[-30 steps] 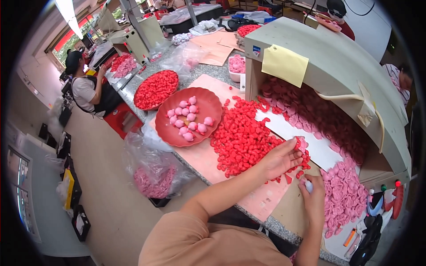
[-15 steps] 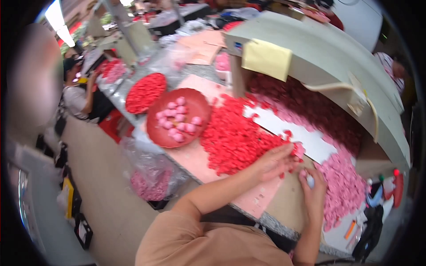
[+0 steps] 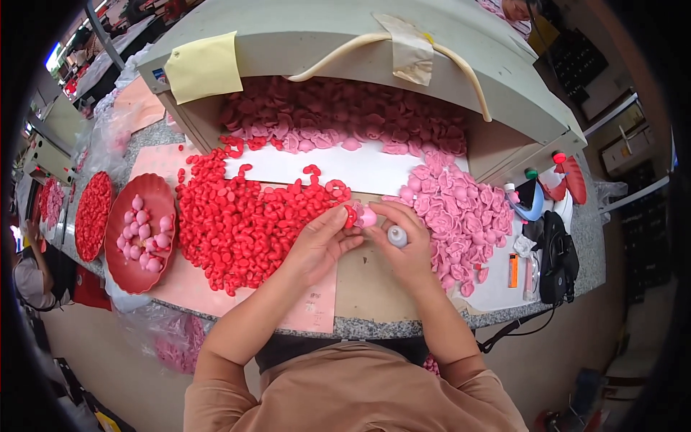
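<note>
Pink piece seemingly pinched between both hands.

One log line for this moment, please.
left hand: holds red piece | right hand: holds pink piece, small bottle | pieces touching

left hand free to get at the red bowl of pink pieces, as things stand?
Probably not right away. The left hand is pinching a red piece against the pink piece with the right hand. The red bowl sits further left, beyond the red pile, with nothing standing above it.
</note>
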Demonstrator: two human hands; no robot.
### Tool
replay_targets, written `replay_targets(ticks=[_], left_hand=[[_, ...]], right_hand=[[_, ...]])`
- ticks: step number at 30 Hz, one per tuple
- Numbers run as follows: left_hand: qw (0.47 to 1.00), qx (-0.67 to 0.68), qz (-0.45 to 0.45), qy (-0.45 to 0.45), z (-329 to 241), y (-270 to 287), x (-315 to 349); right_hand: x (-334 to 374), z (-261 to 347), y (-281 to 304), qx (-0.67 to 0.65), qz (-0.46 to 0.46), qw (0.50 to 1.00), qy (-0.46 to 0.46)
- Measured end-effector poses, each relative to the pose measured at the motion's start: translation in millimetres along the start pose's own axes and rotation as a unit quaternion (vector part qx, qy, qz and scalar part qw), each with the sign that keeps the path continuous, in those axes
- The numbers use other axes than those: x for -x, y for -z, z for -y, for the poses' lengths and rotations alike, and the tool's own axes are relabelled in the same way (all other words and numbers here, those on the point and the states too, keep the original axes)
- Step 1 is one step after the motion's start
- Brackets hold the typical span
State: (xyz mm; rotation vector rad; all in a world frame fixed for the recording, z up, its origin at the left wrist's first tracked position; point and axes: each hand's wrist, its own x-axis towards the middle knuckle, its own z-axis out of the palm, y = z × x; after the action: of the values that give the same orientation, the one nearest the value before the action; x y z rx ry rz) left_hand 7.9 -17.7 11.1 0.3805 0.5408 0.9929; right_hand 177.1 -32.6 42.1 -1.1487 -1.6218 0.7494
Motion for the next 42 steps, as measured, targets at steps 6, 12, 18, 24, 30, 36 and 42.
replay_targets(ticks=[6, 12, 18, 24, 30, 36, 42], left_hand=[[1.0, -0.023, 0.01, 0.001, 1, 0, 0], [1.0, -0.026, 0.009, 0.003, 0, 0, 0], [0.999, -0.029, 0.015, 0.012, 0, 2, 0], [0.999, -0.032, 0.011, 0.011, 0, 2, 0], [1.0, -0.029, 0.006, 0.007, 0, 1, 0], [0.998, -0.052, 0.015, -0.039, 3, 5, -1], [0.99, -0.113, 0.02, -0.083, 3, -3, 3]], right_hand=[[-1, -3, 0, 0.055, 0.008, 0.998, 0.038], [-3, -1, -3, 0.055, 0.016, 0.998, 0.041], [-2, -4, -3, 0.064, 0.015, 0.997, 0.041], [-2, -1, -4, 0.063, 0.017, 0.997, 0.049], [-2, 2, -3, 0.072, 0.022, 0.995, 0.059], [0, -3, -3, 0.034, 0.02, 0.999, 0.036], [4, -5, -4, -0.106, 0.007, 0.991, -0.077]])
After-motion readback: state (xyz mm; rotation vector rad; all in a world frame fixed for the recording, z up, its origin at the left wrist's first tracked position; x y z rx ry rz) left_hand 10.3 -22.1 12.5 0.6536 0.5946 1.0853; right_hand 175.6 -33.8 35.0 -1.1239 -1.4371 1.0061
